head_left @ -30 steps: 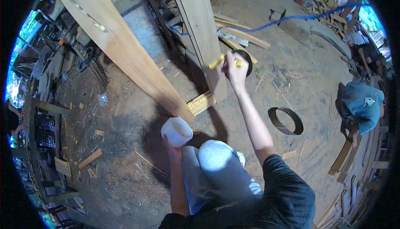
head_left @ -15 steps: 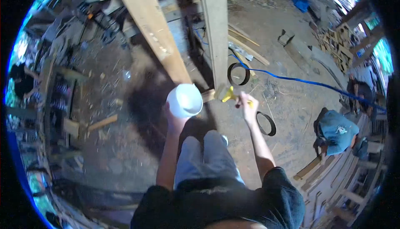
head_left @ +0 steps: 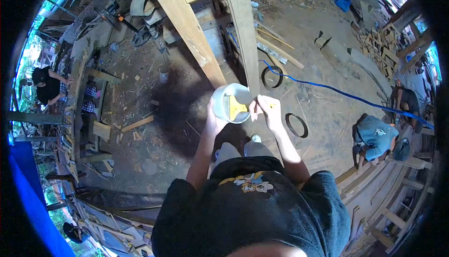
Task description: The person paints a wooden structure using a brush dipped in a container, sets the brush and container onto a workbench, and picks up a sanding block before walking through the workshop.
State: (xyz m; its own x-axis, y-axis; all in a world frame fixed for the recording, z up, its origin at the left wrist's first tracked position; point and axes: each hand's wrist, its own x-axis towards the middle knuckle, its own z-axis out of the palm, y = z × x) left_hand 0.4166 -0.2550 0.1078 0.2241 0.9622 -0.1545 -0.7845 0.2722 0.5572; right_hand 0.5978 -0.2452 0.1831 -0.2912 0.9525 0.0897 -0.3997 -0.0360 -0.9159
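The yellow brush (head_left: 238,108) is gripped by its handle in the closed fingers of the right hand (head_left: 270,112), its head lowered inside the white container (head_left: 218,99), which is clasped around its side by the fingers of the left hand (head_left: 216,120). The work is judged to be partway through – at a pause for dipping, with no stroke being laid on the left plank (head_left: 187,32) or the right plank (head_left: 244,37) just beyond. How much of either surface has been coated, and how much is left, cannot be told.
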